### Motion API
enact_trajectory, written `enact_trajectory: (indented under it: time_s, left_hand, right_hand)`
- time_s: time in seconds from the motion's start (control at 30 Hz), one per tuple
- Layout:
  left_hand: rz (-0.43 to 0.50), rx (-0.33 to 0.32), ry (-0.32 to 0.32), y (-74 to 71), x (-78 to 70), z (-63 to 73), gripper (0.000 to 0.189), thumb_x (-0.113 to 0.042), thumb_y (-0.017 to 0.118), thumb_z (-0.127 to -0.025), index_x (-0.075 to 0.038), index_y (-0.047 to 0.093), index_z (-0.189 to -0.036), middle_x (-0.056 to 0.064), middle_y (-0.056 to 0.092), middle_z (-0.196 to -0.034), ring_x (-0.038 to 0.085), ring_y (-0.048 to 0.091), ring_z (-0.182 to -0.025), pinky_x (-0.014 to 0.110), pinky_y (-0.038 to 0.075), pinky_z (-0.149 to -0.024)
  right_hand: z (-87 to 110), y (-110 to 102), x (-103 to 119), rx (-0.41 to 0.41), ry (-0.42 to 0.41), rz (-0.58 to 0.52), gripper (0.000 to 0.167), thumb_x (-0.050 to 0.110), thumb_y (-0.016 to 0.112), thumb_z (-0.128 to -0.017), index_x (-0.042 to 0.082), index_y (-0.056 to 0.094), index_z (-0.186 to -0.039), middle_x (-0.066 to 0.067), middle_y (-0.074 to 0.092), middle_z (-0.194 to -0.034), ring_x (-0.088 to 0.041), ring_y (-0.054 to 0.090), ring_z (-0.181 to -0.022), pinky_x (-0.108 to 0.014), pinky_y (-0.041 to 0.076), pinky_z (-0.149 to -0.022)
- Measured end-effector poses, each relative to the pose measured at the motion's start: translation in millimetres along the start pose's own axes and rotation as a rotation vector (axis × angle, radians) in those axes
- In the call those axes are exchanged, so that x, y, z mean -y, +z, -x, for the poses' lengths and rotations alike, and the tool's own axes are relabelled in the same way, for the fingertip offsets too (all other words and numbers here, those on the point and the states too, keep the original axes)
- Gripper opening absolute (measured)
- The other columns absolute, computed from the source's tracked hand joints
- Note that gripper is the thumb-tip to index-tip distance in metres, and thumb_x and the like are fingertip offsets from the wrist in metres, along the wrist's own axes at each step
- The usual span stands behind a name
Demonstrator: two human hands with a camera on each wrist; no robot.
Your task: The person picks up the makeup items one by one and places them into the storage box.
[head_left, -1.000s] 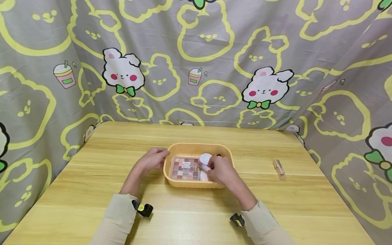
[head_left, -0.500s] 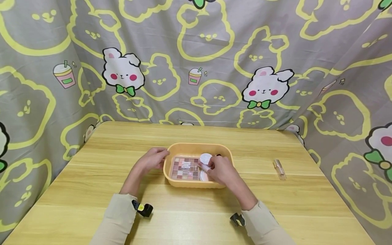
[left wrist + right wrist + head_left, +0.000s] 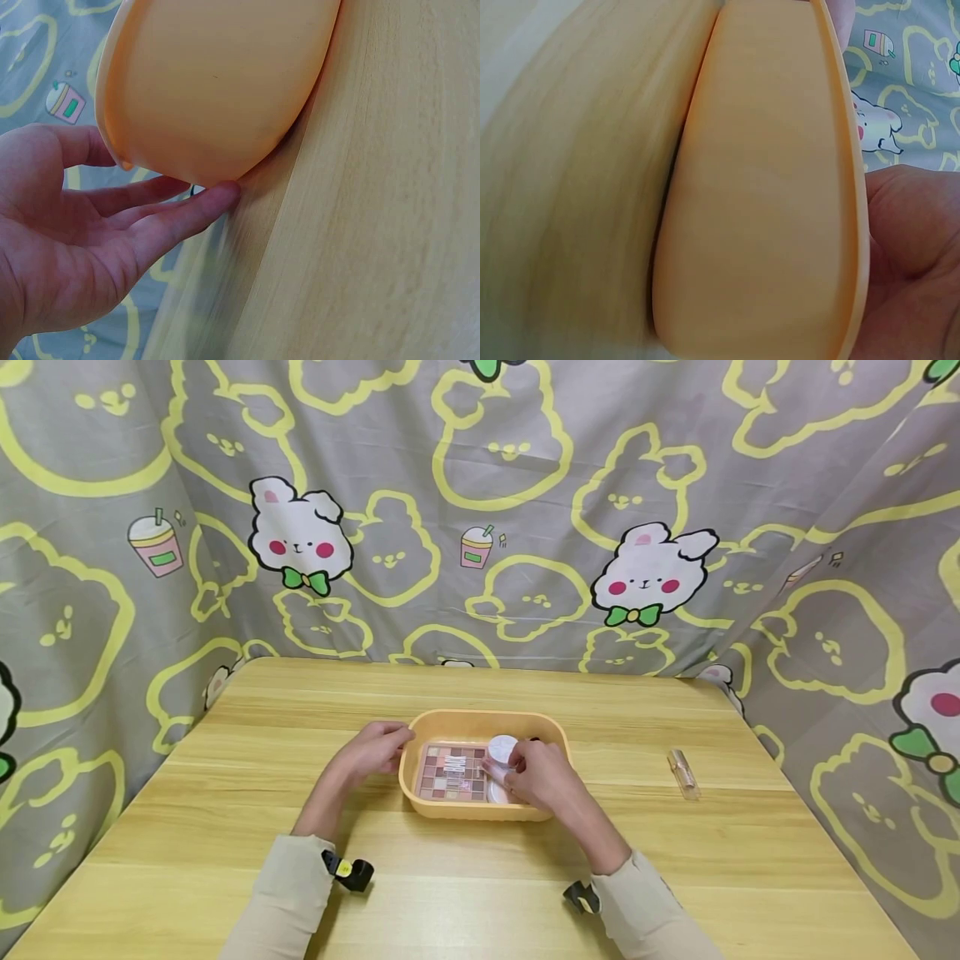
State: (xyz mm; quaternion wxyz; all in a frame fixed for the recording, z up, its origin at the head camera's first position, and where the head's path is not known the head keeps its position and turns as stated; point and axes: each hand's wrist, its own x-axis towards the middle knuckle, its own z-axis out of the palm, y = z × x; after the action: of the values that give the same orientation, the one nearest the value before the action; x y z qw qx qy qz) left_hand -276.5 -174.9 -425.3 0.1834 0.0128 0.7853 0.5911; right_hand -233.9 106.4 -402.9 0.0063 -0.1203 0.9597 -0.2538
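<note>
An orange plastic basket (image 3: 480,812) stands on the wooden table. My left hand (image 3: 378,749) is at its left end; in the left wrist view, the extended fingers (image 3: 176,221) touch the outer wall and rim. My right hand (image 3: 542,774) reaches over the right side into the basket, thumb and fingers bent around a white round case (image 3: 502,747). A second pale round case (image 3: 497,792) lies just in front, partly covered by that hand. At the left inside lies a flat makeup palette (image 3: 452,783) with many coloured squares. The right wrist view shows mainly the basket's outer wall, hiding the fingertips.
A small clear tube with a gold cap (image 3: 683,774) lies on the table (image 3: 465,893) to the right of the basket. Behind and at both sides hangs a grey curtain (image 3: 405,452) with rabbit prints. A dark item (image 3: 535,740) shows beside the right hand's fingers.
The right thumb and fingers shift slightly inside the basket, and the nearer round case looks whiter than before. The left hand and the basket stay in place.
</note>
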Motion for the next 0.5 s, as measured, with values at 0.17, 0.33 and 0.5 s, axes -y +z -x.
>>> enact_trajectory:
  time_s: [0.17,0.33,0.5]
  left_hand:
    - [-0.001,0.004,0.000,-0.4,-0.4,0.4,0.049,-0.023,0.043,-0.106,0.008,0.047,-0.144,0.025,0.060,-0.131,0.028,0.063,-0.118,0.037,0.058,-0.091]
    - [0.000,0.001,0.000,-0.4,-0.5,0.4,0.049,-0.023,0.043,-0.105,0.008,0.048,-0.144,0.025,0.060,-0.130,0.027,0.064,-0.116,0.036,0.058,-0.090]
    - [-0.003,-0.004,0.001,0.0,-1.1,0.9,0.047,-0.022,0.044,-0.105,0.008,0.051,-0.141,0.024,0.062,-0.125,0.024,0.065,-0.109,0.032,0.059,-0.084]
  right_hand:
    - [0.6,0.9,-0.5,-0.019,-0.028,0.006,0.010,0.010,0.075,-0.081,0.003,0.071,-0.087,-0.001,0.067,-0.076,-0.016,0.060,-0.071,-0.030,0.051,-0.064]
    - [0.9,1.3,-0.4,-0.019,-0.029,0.010,0.010,0.010,0.075,-0.081,0.003,0.071,-0.087,-0.002,0.068,-0.076,-0.016,0.061,-0.071,-0.030,0.052,-0.064]
    - [0.8,1.4,0.1,-0.018,-0.031,0.014,0.011,0.011,0.076,-0.081,0.003,0.071,-0.087,-0.002,0.068,-0.076,-0.016,0.061,-0.072,-0.030,0.052,-0.065]
